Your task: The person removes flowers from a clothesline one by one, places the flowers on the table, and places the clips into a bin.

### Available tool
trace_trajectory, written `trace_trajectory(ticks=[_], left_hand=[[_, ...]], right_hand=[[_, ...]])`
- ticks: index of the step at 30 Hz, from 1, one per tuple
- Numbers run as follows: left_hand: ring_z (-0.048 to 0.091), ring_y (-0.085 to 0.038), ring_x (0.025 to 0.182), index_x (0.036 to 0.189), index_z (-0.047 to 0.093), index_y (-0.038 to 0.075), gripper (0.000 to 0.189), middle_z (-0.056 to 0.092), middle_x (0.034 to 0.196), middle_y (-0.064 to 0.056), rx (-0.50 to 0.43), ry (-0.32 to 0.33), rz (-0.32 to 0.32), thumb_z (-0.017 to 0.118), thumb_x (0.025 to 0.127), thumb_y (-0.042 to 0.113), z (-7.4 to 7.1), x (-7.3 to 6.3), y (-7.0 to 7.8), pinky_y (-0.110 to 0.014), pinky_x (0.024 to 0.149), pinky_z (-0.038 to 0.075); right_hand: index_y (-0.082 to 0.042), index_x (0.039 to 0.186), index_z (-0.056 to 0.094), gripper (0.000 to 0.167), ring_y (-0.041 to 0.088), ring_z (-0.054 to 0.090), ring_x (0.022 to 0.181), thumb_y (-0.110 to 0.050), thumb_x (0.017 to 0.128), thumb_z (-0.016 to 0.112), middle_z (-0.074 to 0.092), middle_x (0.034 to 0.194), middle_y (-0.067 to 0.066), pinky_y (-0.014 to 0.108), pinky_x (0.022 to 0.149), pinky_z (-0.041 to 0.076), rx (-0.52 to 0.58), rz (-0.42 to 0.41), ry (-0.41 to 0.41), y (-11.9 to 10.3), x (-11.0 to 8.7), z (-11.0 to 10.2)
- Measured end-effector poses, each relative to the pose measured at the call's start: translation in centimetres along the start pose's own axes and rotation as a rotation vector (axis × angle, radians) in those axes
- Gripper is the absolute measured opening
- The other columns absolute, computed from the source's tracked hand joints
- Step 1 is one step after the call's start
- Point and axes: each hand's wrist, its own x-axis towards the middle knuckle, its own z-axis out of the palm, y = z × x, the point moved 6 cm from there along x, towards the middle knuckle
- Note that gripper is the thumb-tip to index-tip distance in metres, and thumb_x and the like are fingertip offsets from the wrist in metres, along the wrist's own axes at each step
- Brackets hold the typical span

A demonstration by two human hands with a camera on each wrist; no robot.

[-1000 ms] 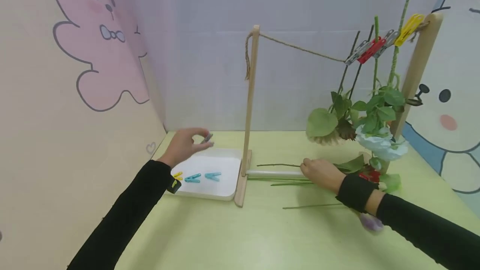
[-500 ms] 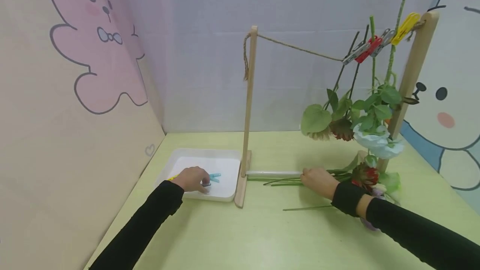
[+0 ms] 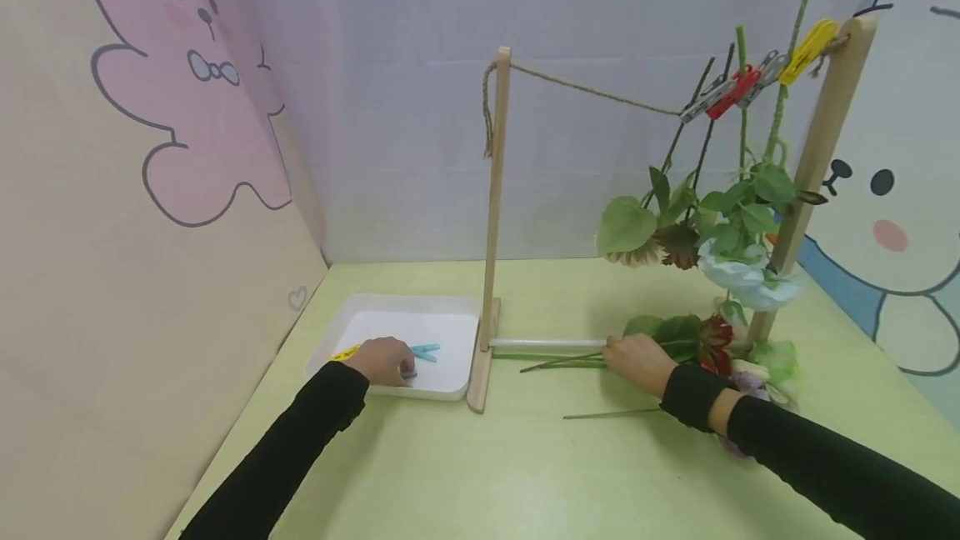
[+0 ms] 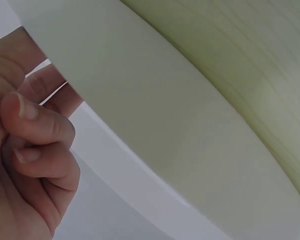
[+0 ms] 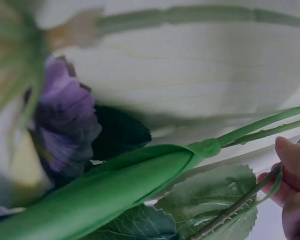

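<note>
My left hand (image 3: pixel 381 360) reaches down into the white tray (image 3: pixel 352 315), its fingers curled around a grey clothespin (image 3: pixel 409 373), only a bit of which shows. In the left wrist view two fingers are curled in beside the tray's wall (image 4: pixel 135 110), and the other fingertips are hidden behind it. Low over the table, my right hand (image 3: pixel 637 361) pinches the thin stem (image 5: pixel 230 212) of a dark red flower (image 3: pixel 716 344) with leaves. Beside that stem lie a green bud (image 5: pixel 115 190) and a purple flower (image 5: pixel 65 115).
A wooden frame (image 3: pixel 495 190) carries a sagging twine (image 3: pixel 592 92). From its right end several flowers hang head down by grey, red and yellow clothespins (image 3: pixel 808 51). A blue clothespin (image 3: pixel 425 352) and a yellow one (image 3: pixel 345 352) lie in the tray. One loose stem (image 3: pixel 611 415) lies nearer me.
My left hand has come down from above the tray with the grey clothespin. My right hand stays nearly in place, while its stem's free end has swung lower, toward me.
</note>
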Motion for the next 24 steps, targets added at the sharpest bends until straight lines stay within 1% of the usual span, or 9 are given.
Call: trace_trajectory(ticks=[2, 6, 11, 14, 17, 20, 22, 24], left_hand=[[0.052, -0.017, 0.08, 0.087, 0.07, 0.011, 0.011, 0.065, 0.085, 0.001, 0.004, 0.0, 0.001, 0.073, 0.076, 0.014, -0.1, 0.0, 0.0, -0.042, 0.083, 0.047], [0.052, -0.016, 0.081, 0.088, 0.07, 0.012, 0.014, 0.065, 0.086, 0.003, -0.014, -0.01, -0.018, 0.074, 0.075, 0.016, -0.2, 0.0, 0.1, -0.041, 0.082, 0.047], [0.052, -0.015, 0.08, 0.09, 0.07, 0.012, 0.019, 0.064, 0.086, 0.003, -0.037, -0.003, -0.017, 0.077, 0.073, 0.019, -0.5, 0.2, 0.1, -0.039, 0.079, 0.047], [0.053, -0.014, 0.079, 0.09, 0.07, 0.013, 0.023, 0.064, 0.085, 0.004, -0.037, 0.014, -0.006, 0.079, 0.07, 0.022, -0.6, 0.4, -0.1, -0.037, 0.077, 0.047], [0.053, -0.013, 0.079, 0.09, 0.071, 0.014, 0.026, 0.064, 0.084, 0.005, -0.042, 0.02, -0.005, 0.081, 0.068, 0.024, -0.8, 0.6, -0.3, -0.036, 0.077, 0.047], [0.054, -0.013, 0.078, 0.09, 0.07, 0.014, 0.025, 0.064, 0.083, 0.005, -0.019, 0.017, 0.007, 0.08, 0.069, 0.024, -1.4, 0.9, -0.3, -0.035, 0.077, 0.047], [0.053, -0.012, 0.077, 0.086, 0.07, 0.015, 0.02, 0.063, 0.08, 0.006, -0.002, 0.023, 0.018, 0.079, 0.07, 0.024, -2.3, 0.9, 0.0, -0.034, 0.075, 0.047], [0.052, -0.011, 0.073, 0.08, 0.069, 0.016, 0.015, 0.062, 0.076, 0.007, 0.021, 0.035, 0.045, 0.078, 0.071, 0.023, -3.5, 0.7, 0.7, -0.032, 0.071, 0.047]], right_hand=[[-0.009, 0.06, 0.055, 0.022, 0.013, 0.042, 0.044, -0.002, 0.07, 0.074, 0.045, 0.058, 0.003, 0.025, 0.039, 0.033, -0.009, -0.005, 0.016, 0.0, 0.0, 0.0], [-0.009, 0.061, 0.055, 0.021, 0.013, 0.042, 0.043, -0.003, 0.07, 0.073, 0.044, 0.059, 0.002, 0.026, 0.038, 0.034, -0.023, 0.004, 0.04, 0.1, -0.2, 0.0], [-0.005, 0.069, 0.058, 0.015, 0.013, 0.041, 0.044, -0.002, 0.071, 0.072, 0.046, 0.062, 0.004, 0.027, 0.038, 0.033, -0.027, 0.033, 0.026, 0.3, -0.3, 0.1], [-0.004, 0.073, 0.058, 0.015, 0.012, 0.038, 0.043, 0.001, 0.071, 0.072, 0.047, 0.064, 0.004, 0.026, 0.038, 0.031, -0.023, 0.04, 0.029, 0.4, -0.2, 0.1], [-0.006, 0.072, 0.056, 0.018, 0.01, 0.035, 0.043, 0.001, 0.071, 0.073, 0.046, 0.063, 0.003, 0.025, 0.039, 0.028, -0.008, 0.047, 0.033, 0.6, -0.2, -0.1], [-0.007, 0.072, 0.056, 0.019, 0.01, 0.035, 0.044, -0.002, 0.071, 0.074, 0.046, 0.064, 0.002, 0.024, 0.039, 0.028, 0.009, 0.049, 0.039, 0.9, -0.2, -0.5], [-0.007, 0.073, 0.056, 0.019, 0.01, 0.035, 0.044, -0.004, 0.07, 0.074, 0.047, 0.065, 0.002, 0.023, 0.04, 0.027, 0.022, 0.036, 0.061, 1.0, -0.2, -1.0], [-0.007, 0.074, 0.056, 0.019, 0.01, 0.034, 0.045, -0.006, 0.07, 0.074, 0.047, 0.066, 0.002, 0.023, 0.041, 0.024, 0.028, 0.01, 0.112, 1.0, -0.2, -1.7]])
